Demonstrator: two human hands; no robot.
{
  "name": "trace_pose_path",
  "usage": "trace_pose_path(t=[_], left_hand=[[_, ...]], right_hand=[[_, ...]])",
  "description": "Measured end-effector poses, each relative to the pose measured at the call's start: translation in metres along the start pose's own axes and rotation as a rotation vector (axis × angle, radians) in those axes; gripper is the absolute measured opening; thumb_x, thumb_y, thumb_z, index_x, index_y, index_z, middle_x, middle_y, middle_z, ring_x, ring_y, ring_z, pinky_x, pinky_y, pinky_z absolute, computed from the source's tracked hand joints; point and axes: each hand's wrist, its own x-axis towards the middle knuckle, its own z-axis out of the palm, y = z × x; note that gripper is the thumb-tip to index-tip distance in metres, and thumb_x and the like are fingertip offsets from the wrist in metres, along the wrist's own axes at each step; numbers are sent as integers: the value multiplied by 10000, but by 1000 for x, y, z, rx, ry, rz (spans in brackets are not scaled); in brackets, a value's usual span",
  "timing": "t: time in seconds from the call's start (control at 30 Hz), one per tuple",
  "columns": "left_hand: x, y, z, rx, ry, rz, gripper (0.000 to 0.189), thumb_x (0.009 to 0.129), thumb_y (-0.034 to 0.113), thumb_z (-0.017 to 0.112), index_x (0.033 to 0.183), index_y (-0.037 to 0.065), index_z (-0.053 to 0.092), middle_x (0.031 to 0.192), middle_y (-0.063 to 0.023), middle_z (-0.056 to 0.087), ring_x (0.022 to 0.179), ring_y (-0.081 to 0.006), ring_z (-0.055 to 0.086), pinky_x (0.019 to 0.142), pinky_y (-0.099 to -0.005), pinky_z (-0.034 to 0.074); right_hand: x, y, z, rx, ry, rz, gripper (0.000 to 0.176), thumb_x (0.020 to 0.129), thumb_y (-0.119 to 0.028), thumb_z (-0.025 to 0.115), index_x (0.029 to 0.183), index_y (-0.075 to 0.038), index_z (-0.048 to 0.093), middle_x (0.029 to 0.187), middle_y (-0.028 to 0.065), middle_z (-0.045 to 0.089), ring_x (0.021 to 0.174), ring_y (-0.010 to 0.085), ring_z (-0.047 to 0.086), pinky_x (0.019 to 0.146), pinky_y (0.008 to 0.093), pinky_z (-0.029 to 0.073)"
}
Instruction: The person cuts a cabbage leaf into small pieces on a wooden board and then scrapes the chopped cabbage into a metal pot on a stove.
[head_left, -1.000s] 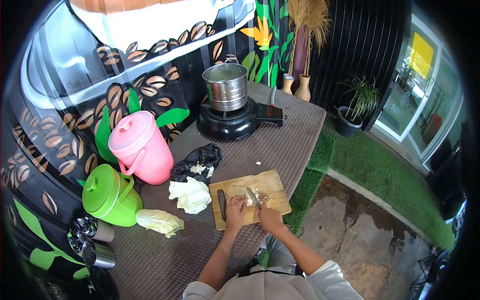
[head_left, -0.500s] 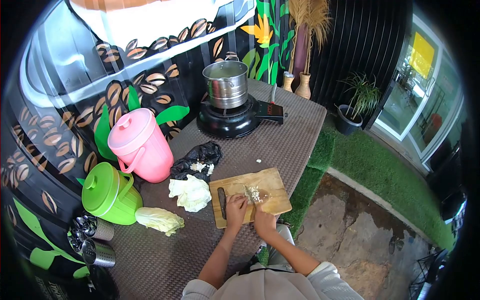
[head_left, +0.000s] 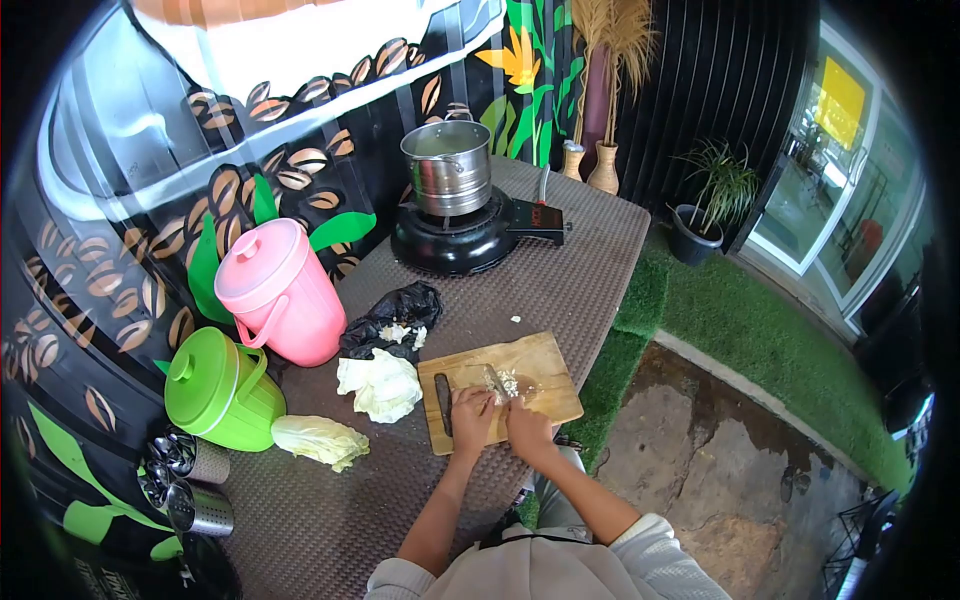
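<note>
A wooden cutting board (head_left: 553, 375) lies near the table's front edge, with finely chopped whitish pieces (head_left: 510, 382) around its middle. My right hand (head_left: 528, 428) is closed round the knife's handle. The short knife blade (head_left: 495, 378) rests among the pieces, pointing away from me. Just left of the blade, my left hand (head_left: 472, 412) is closed over the board, its fingertips drawn together. What those fingertips hold, if anything, is too small to make out.
Left of the board lie cabbage leaves (head_left: 380, 386), a napa cabbage piece (head_left: 320, 442) and a black plastic bag (head_left: 408, 308). Pink (head_left: 290, 295) and green (head_left: 222, 385) lidded containers stand behind them. A steel pot (head_left: 447, 170) sits on a portable stove (head_left: 455, 245) at the back.
My right hand and the knife have shifted slightly forward on the board. The left hand stays almost in place, and the whole view has moved a little.
</note>
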Motion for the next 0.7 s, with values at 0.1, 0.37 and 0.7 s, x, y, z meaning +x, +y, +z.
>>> trace_pose_path(t=[0.1,0.37,0.7], left_hand=[[0,0,1,-6,11,34,124,763,55,707,882,33,733,954,-110,667,940,-292,564,834,-374,461],[0,2,0,27,0,9,115,773,59,708,882,31,732,952,-104,665,938,-280,569,832,-362,464],[0,0,-1,-13,16,-2,110,773,48,703,875,12,723,904,-121,679,908,-282,590,834,-366,468]], right_hand=[[4,11,-14,-72,-47,-212,227,890,-152,479,1052,7,468,661,145,664,637,332,685,554,428,549],[-21,-20,-3,-66,-68,70,230,865,-125,518,1048,11,486,695,151,669,650,310,687,578,411,556],[-26,-20,-11,-102,-75,49,279,847,-140,538,1050,40,477,696,170,667,657,291,692,566,394,554]])
